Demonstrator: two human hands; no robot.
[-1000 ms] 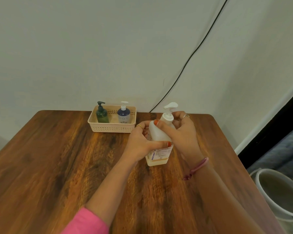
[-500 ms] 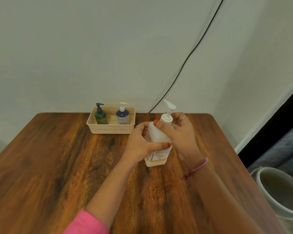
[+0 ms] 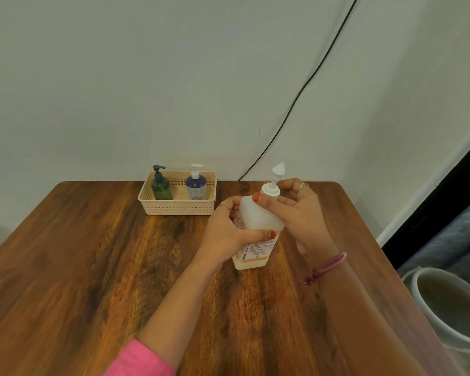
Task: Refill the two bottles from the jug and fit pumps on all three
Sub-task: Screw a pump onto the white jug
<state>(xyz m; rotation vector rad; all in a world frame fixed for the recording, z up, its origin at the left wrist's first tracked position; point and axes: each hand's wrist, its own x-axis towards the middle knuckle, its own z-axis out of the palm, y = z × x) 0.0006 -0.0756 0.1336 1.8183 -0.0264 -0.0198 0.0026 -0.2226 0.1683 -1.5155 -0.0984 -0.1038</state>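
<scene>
A white plastic jug (image 3: 257, 218) with a printed label stands on the wooden table (image 3: 92, 267), a little tilted toward me. My left hand (image 3: 225, 232) grips its body from the left, thumb across the front. My right hand (image 3: 299, 210) pinches the collar of the white pump (image 3: 272, 185) on the jug's neck; the nozzle points away. A dark green bottle (image 3: 161, 184) with a black pump and a dark blue bottle (image 3: 196, 185) with a white pump stand in the cream basket (image 3: 174, 208).
The basket sits at the table's far edge against the wall. A black cable (image 3: 296, 96) runs down the wall behind the table. A white bucket (image 3: 445, 308) stands on the floor beyond the table's right edge.
The pump nozzle has turned from pointing right to pointing away, with my right hand rotating at the collar. My left hand has kept its hold on the jug.
</scene>
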